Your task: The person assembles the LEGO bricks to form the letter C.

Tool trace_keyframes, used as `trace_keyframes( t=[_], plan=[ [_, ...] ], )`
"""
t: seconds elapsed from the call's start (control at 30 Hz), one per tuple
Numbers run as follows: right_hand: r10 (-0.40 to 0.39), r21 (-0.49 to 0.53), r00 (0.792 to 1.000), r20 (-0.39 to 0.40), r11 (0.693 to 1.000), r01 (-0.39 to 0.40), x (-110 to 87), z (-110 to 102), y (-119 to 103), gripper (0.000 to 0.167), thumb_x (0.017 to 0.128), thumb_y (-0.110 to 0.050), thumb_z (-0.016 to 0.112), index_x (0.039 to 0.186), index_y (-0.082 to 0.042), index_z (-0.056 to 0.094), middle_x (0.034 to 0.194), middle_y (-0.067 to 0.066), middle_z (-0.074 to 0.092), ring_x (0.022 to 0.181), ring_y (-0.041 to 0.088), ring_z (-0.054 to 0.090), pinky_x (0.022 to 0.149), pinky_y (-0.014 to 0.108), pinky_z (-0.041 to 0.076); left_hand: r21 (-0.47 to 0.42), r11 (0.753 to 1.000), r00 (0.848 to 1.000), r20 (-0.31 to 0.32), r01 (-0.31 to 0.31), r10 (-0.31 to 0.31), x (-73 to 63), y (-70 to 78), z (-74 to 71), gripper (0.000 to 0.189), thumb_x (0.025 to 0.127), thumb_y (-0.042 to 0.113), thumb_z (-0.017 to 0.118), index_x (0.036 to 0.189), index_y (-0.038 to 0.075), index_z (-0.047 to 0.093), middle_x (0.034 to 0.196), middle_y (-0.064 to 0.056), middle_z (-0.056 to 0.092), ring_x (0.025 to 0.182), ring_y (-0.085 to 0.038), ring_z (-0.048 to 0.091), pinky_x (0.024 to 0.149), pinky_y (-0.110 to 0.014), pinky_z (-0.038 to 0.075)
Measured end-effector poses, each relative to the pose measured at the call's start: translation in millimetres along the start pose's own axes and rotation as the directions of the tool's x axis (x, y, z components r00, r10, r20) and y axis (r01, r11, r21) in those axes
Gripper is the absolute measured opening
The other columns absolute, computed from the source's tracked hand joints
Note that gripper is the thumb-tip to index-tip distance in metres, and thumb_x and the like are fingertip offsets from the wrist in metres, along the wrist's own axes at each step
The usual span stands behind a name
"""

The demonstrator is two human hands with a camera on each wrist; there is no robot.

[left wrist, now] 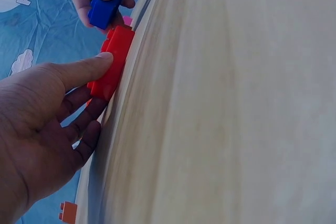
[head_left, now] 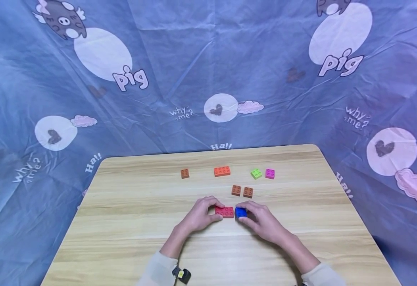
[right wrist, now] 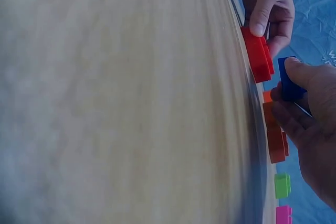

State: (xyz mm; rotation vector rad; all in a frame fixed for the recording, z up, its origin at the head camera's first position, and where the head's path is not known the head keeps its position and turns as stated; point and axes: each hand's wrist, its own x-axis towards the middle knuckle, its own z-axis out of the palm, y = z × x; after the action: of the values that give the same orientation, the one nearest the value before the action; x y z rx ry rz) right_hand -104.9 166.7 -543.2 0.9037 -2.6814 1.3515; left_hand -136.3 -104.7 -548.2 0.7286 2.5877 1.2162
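My left hand (head_left: 202, 214) pinches a long red building brick (head_left: 224, 212) near its left end, thumb on the near side and fingers on the far side. The brick lies on the table with its studs up. To the right of it, my right hand (head_left: 263, 220) holds a small blue building brick (head_left: 241, 212) between thumb and fingers. In the right wrist view the blue brick (right wrist: 292, 82) is raised off the tabletop, just beyond the end of the red brick (right wrist: 257, 56). Part of the blue brick is hidden by the fingers.
Two brown bricks (head_left: 242, 191) lie just behind the hands on the wooden table (head_left: 122, 222). Farther back are another brown brick (head_left: 185, 173), a long orange brick (head_left: 222, 171), a lime green brick (head_left: 256, 174) and a magenta brick (head_left: 270, 173). A blue printed cloth (head_left: 179, 47) hangs around the table.
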Motion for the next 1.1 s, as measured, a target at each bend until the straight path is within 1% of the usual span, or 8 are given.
trace_keyframes(
  t=[0.4, 0.53, 0.63, 0.8, 0.93, 1.1],
  plan=[
    [0.01, -0.032, 1.0, 0.013, 0.999, -0.01, 4.5, 7.4, -0.5, 0.041, 0.096, -0.015, 0.08, 0.134, -0.008, 0.069, 0.131, -0.001, 0.072, 0.118, 0.02, 0.07, 0.102, 0.043, 0.059, -0.023, 1.0, 1.0, -0.023, 0.019, -0.02, -2.4, -3.8, 2.5, 0.029, 0.089, 0.018, 0.086, 0.117, 0.021, 0.077, 0.113, 0.013, 0.072, 0.116, -0.012, 0.065, 0.112, -0.039, 0.05],
    [0.009, -0.03, 1.0, -0.008, 0.999, -0.009, 5.6, 8.5, -0.2, 0.041, 0.095, -0.014, 0.08, 0.134, -0.008, 0.069, 0.132, -0.001, 0.072, 0.119, 0.02, 0.07, 0.102, 0.043, 0.059, -0.035, 0.999, 0.999, -0.025, 0.022, -0.023, -2.8, -2.9, 2.8, 0.029, 0.089, 0.017, 0.086, 0.117, 0.02, 0.077, 0.113, 0.012, 0.073, 0.117, -0.012, 0.065, 0.111, -0.039, 0.05],
    [-0.009, -0.018, 1.0, -0.022, 1.0, 0.009, 7.4, 9.0, -1.0, 0.042, 0.094, -0.014, 0.081, 0.134, -0.007, 0.069, 0.131, -0.001, 0.072, 0.119, 0.019, 0.07, 0.102, 0.042, 0.06, -0.037, 0.999, 0.999, -0.026, 0.021, -0.022, -2.5, -2.8, 2.7, 0.029, 0.089, 0.017, 0.087, 0.116, 0.02, 0.077, 0.113, 0.012, 0.073, 0.116, -0.011, 0.065, 0.111, -0.038, 0.051],
    [-0.035, -0.009, 0.999, -0.011, 0.999, 0.035, 10.3, 10.6, -2.4, 0.041, 0.095, -0.014, 0.081, 0.134, -0.009, 0.069, 0.131, -0.002, 0.072, 0.119, 0.019, 0.069, 0.102, 0.041, 0.06, -0.034, 0.999, 1.0, -0.027, 0.015, -0.016, -1.7, -3.6, 2.7, 0.028, 0.09, 0.017, 0.087, 0.116, 0.019, 0.077, 0.112, 0.012, 0.073, 0.115, -0.011, 0.065, 0.11, -0.037, 0.051],
    [-0.027, -0.022, 1.0, -0.003, 0.999, 0.027, 11.2, 11.5, -3.1, 0.041, 0.095, -0.016, 0.08, 0.134, -0.011, 0.069, 0.132, -0.002, 0.071, 0.12, 0.02, 0.069, 0.102, 0.043, 0.059, -0.038, 0.999, 1.0, -0.027, 0.012, -0.013, -0.9, -4.7, 2.6, 0.028, 0.09, 0.017, 0.086, 0.116, 0.019, 0.077, 0.113, 0.011, 0.073, 0.115, -0.011, 0.065, 0.11, -0.037, 0.051],
    [-0.018, -0.037, 1.0, 0.003, 0.999, 0.018, 12.6, 12.3, -3.4, 0.042, 0.094, -0.016, 0.081, 0.135, -0.009, 0.069, 0.132, 0.0, 0.072, 0.121, 0.022, 0.068, 0.104, 0.045, 0.059, -0.044, 0.999, 1.0, -0.024, 0.014, -0.016, -0.6, -6.6, 2.5, 0.028, 0.09, 0.017, 0.086, 0.116, 0.019, 0.077, 0.113, 0.012, 0.073, 0.115, -0.01, 0.065, 0.11, -0.037, 0.05]
  ],
)
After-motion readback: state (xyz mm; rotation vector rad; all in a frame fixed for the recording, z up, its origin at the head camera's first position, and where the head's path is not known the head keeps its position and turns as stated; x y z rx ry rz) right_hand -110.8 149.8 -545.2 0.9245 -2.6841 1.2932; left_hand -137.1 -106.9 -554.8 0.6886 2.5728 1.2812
